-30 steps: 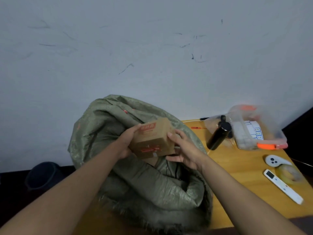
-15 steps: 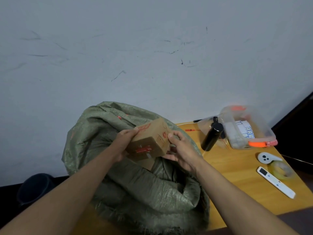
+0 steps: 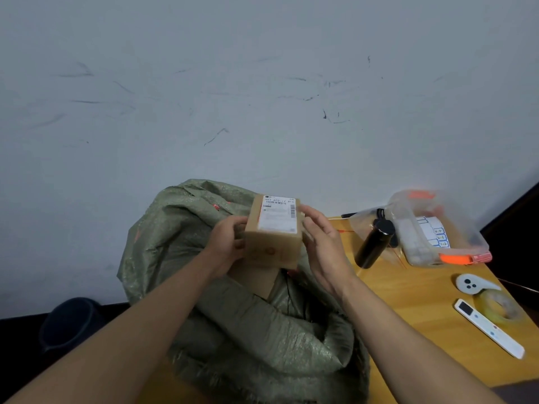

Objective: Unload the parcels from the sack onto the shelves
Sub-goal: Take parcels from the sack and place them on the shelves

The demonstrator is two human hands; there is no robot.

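**Inspector:** Presently, one cardboard parcel [image 3: 274, 231] is held clear above the mouth of the green woven sack [image 3: 233, 316], white shipping label [image 3: 278, 214] turned up toward the camera. The left hand [image 3: 226, 243] grasps its left side; the right hand [image 3: 320, 243] lies against its right side with fingers partly spread, so the firmer hold appears to be on the left.

**Clerk:** Which step would you record?

**Inspector:** My judgement: removal from the sack is complete for this item, and the label is being read before shelving. No shelves appear in view, so the next move calls for turning away from the table [image 3: 423, 301] and carrying the parcel to them, both hands kept on it.

**Clerk:** Containers and contents?

**Inspector:** The sack stands open on the table's left part, its rim folded down. Just beneath the held parcel a further piece of brown cardboard [image 3: 256, 279] shows inside, likely another parcel; deeper contents are hidden. To the right, a clear plastic bag [image 3: 437, 228] with an orange closure holds a roll of white labels [image 3: 434, 234] and items I cannot identify. A black bottle [image 3: 374, 246] leans beside it. A dark bin [image 3: 73, 322] stands on the floor at left; its interior cannot be seen.
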